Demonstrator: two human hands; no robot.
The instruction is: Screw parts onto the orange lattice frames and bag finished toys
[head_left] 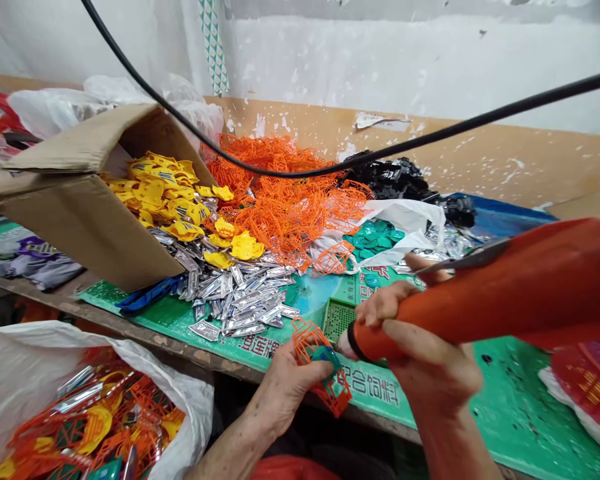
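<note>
Free bench [513, 407] opens between the right hand [425, 347] and a red basket [590, 377], under the red tool [480, 307]; beyond the left hand [283, 380], silver pieces [245, 303] and an orange heap [290, 207] bar the way, a black cable [300, 175] sagging across

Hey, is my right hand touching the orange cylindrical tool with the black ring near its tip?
Touching. The head view plainly shows your right hand gripping the orange cylindrical tool, its thumb lying across the near side.
</note>
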